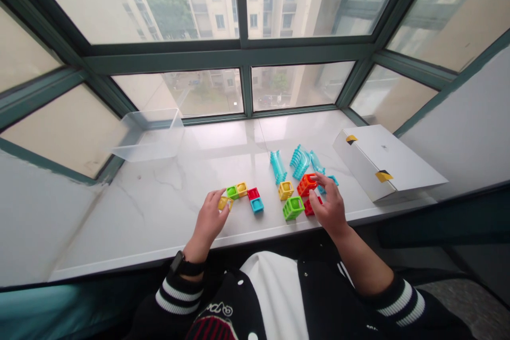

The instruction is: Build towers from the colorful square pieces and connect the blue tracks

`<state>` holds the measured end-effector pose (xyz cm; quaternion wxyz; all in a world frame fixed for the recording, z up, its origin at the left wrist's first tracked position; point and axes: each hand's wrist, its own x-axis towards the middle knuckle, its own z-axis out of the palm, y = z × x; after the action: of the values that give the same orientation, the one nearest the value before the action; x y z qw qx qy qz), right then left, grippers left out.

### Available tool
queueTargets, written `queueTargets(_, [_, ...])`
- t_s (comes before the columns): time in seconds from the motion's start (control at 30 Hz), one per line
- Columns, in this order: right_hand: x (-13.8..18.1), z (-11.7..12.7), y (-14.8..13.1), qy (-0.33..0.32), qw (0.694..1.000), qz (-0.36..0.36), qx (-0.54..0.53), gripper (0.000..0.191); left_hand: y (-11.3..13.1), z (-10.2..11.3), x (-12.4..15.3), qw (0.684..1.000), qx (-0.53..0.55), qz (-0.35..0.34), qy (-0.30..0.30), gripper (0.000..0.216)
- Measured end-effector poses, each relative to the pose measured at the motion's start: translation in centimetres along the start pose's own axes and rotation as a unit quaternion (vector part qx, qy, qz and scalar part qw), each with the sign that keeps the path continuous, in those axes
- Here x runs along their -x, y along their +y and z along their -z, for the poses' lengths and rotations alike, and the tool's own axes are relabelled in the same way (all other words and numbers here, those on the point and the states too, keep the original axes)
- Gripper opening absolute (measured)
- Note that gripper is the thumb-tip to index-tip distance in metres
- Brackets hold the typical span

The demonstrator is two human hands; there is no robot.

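My left hand (209, 219) is closed on a small yellow block (225, 203), thumb and fingers at its sides. Just beyond it a green block (232, 193) and a yellow block (241, 189) touch. A red block (253, 193) and a blue block (257, 205) stand together to their right. My right hand (331, 207) pinches an orange-red hollow block (306, 185) between thumb and index finger. Under that hand a red block (309, 207) is partly hidden. Beside it are a larger green block (293, 208) and a yellow one (286, 190).
Translucent blue track pieces (278, 167), one of them curved (300, 161), lie behind the blocks. A clear plastic bin (149, 151) stands at the back left. On the right is a white box (392, 162) with yellow-black tabs. Windows border the white marbled sill (167, 212).
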<state>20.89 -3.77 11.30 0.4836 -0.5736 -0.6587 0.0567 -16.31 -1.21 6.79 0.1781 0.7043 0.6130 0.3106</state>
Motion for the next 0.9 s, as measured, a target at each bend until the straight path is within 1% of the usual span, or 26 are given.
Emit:
queueTargets(0.1, [-0.3,-0.2,-0.8,-0.001,1.0,0.029,-0.009,0.042,3.1,1.3,0.1,0.99,0.134,-0.028,0.019,0.043])
queueTargets(0.2, [-0.6,-0.7,-2.0,-0.027,0.998,0.052,-0.035,0.037,6.4,1.7,0.3,0.966,0.247,-0.065,0.029,0.042])
queueTargets(0.27, [-0.8,-1.0,-3.0,-0.064,0.994,0.061,-0.057,0.036,8.3,1.8,0.5,0.95,0.296,-0.095,0.025,0.039])
queueTargets(0.37, [-1.4,-1.1,-4.7,-0.155,0.98,0.069,-0.107,0.039,10.7,1.8,0.8,0.933,0.335,-0.132,-0.005,0.035])
queueTargets(0.47, [-2.0,-0.8,-6.1,-0.234,0.953,0.068,-0.18,0.051,12.1,1.6,1.0,0.926,0.341,-0.162,-0.028,0.036])
queueTargets(0.53, [-2.2,-0.5,-6.6,-0.254,0.941,0.064,-0.216,0.053,12.7,1.3,1.2,0.925,0.331,-0.184,-0.033,0.038])
queueTargets(0.6, [-2.3,-0.3,-6.8,-0.259,0.937,0.063,-0.227,0.052,12.9,1.0,1.3,0.927,0.316,-0.201,-0.036,0.039])
queueTargets(0.73, [-2.4,0.1,-6.6,-0.241,0.944,0.079,-0.211,0.052,13.0,0.2,1.4,0.934,0.283,-0.217,-0.028,0.044])
queueTargets(0.83, [-2.4,0.3,-6.3,-0.224,0.952,0.089,-0.188,0.056,12.8,-0.5,1.2,0.951,0.219,-0.22,-0.003,0.053])
queueTargets(0.9, [-2.5,0.4,-6.0,-0.222,0.955,0.095,-0.171,0.058,12.7,-1.0,1.1,0.96,0.178,-0.215,0.008,0.056])
